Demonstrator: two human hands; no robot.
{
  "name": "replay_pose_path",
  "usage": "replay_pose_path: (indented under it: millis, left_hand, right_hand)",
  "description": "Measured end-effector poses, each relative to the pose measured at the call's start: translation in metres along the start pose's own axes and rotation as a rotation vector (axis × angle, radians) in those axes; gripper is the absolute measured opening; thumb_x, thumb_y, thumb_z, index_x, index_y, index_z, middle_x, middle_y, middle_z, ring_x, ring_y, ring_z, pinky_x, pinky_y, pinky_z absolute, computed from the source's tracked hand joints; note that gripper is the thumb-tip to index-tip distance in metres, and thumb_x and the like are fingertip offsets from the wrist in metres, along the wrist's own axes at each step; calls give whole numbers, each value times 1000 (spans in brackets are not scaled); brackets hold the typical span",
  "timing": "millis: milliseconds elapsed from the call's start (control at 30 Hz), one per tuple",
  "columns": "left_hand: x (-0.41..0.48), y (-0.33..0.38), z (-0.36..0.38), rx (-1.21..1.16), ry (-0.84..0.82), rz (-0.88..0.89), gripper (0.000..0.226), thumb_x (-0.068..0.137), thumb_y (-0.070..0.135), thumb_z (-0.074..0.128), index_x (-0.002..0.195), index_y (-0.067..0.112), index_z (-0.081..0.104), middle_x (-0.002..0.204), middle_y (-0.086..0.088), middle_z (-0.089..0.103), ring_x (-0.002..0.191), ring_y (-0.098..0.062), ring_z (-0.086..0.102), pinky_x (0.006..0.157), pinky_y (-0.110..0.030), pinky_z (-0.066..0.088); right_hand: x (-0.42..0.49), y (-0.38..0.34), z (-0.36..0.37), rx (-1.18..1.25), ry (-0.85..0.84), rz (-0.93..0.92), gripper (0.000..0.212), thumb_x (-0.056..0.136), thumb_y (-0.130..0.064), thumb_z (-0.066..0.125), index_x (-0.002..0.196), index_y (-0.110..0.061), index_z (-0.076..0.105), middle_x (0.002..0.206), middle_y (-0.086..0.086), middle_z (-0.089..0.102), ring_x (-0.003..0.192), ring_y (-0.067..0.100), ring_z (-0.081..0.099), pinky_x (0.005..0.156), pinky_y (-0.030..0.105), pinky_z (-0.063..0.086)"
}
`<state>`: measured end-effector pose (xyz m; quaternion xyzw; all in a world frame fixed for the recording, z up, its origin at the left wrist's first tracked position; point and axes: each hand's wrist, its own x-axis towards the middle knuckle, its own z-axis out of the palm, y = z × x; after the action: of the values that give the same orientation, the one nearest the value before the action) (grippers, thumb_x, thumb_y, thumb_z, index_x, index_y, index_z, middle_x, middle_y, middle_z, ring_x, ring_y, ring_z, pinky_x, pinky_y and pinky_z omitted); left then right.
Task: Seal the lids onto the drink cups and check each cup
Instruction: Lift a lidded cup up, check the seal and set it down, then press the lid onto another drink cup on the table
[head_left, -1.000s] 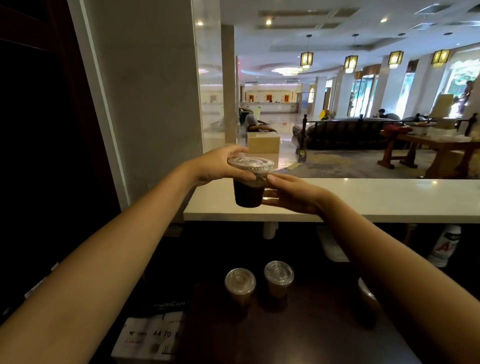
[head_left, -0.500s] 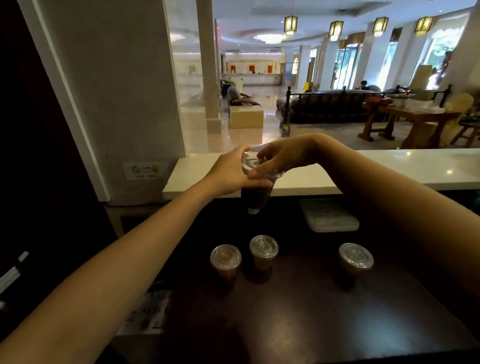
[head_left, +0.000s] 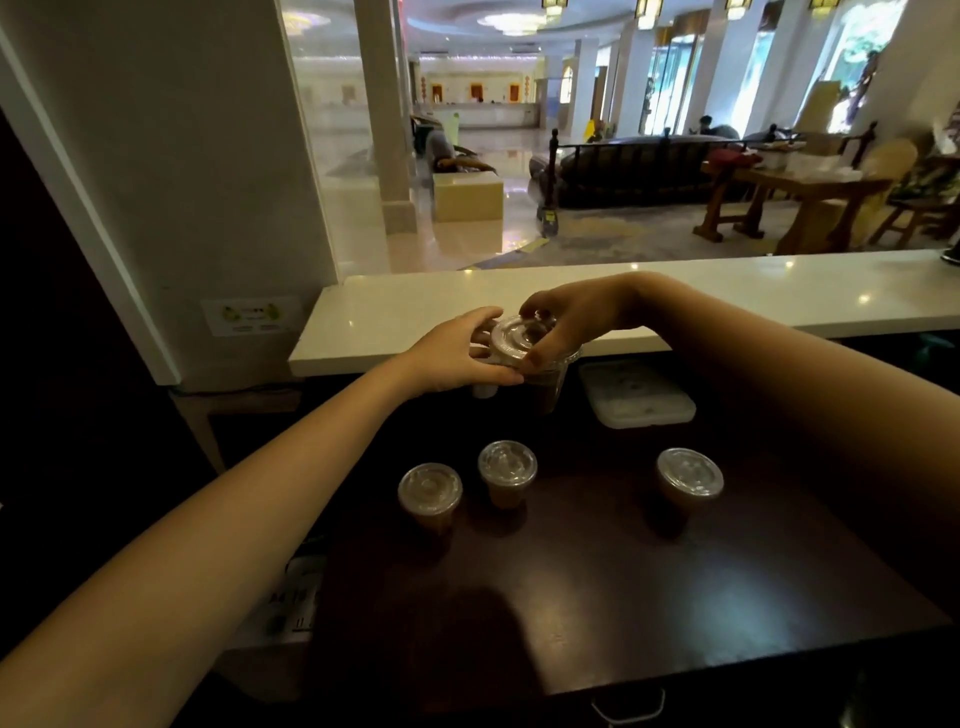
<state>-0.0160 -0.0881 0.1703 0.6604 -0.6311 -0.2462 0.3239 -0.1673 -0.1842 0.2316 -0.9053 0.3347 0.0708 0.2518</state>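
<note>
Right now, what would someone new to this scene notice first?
Both hands meet at the middle: the left hand grips a cup of dark drink while the right hand presses its clear lid, just in front of the white counter. Below, three lidded cups stand on the dark table.

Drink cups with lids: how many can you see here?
4. One held cup is gripped by the left hand and right hand; a left cup, middle cup and right cup stand on the dark table.
</note>
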Motion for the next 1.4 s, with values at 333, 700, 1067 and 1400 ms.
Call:
replay_pose_path:
  millis: [333,700,1067,1400]
  left_hand:
    - [36,-67,61,275,-540,-382,74,82,51,60,143,18,33,148,-2,37,134,-19,37,109,-35,34]
    - [75,-97,112,514,-566,-513,61,83,56,53,128,15,54,131,-5,51,113,-24,52,81,-35,50]
    - [84,-119,162,636,-345,-593,106,70,52,71,147,11,11,152,-19,15,139,-40,17,109,-46,30]
    - [49,-114,170,588,-326,-470,101,64,44,78,141,12,22,142,-13,28,133,-33,25,105,-43,36]
  right_hand:
    - [16,85,47,-39,-101,125,77,77,-43,70,139,-14,35,137,2,44,119,20,46,99,34,40]
    - [54,173,127,-24,-104,212,88,69,-44,77,137,-9,34,136,10,42,122,28,48,102,41,43]
    - [70,216,162,12,-52,226,97,69,-39,79,143,-10,23,141,12,31,129,32,40,100,39,41]
    - [72,214,157,-73,-152,240,102,71,-49,73,146,-11,16,147,14,27,134,35,34,108,47,37]
